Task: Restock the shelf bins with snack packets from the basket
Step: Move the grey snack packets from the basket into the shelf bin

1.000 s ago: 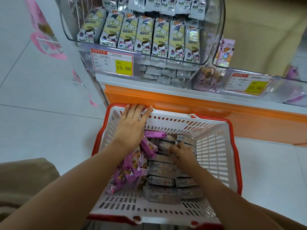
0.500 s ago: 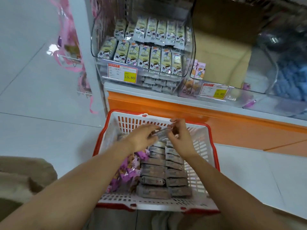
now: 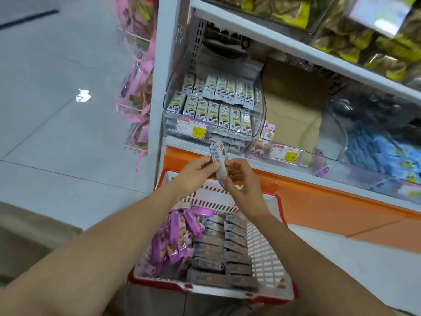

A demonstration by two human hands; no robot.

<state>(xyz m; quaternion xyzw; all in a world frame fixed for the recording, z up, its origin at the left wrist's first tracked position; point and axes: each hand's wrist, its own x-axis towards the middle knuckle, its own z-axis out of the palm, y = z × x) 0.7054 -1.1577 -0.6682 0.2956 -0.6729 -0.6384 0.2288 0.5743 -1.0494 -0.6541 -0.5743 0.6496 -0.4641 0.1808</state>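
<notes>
A grey snack packet (image 3: 218, 156) stands upright between both hands, above the far rim of the basket. My left hand (image 3: 193, 176) pinches its left side and my right hand (image 3: 241, 185) holds its lower right. The white basket with a red rim (image 3: 266, 252) sits on the floor below, holding rows of grey packets (image 3: 218, 252) and a heap of purple packets (image 3: 175, 238). Just beyond the hands, a clear shelf bin (image 3: 259, 110) holds rows of the same cartoon-printed packets (image 3: 214, 103).
A second clear bin (image 3: 303, 153) to the right holds only a few purple packets. Farther right lie blue packets (image 3: 378, 149). The orange shelf base (image 3: 319, 208) runs under the bins. Pink hanging goods (image 3: 139, 92) flank the shelf's left post. An upper shelf holds yellow-green bags (image 3: 337, 44).
Both hands rose out of the basket with a grey packet, from rim height up towards the bin front. The view tilted up, showing more of the shelves.
</notes>
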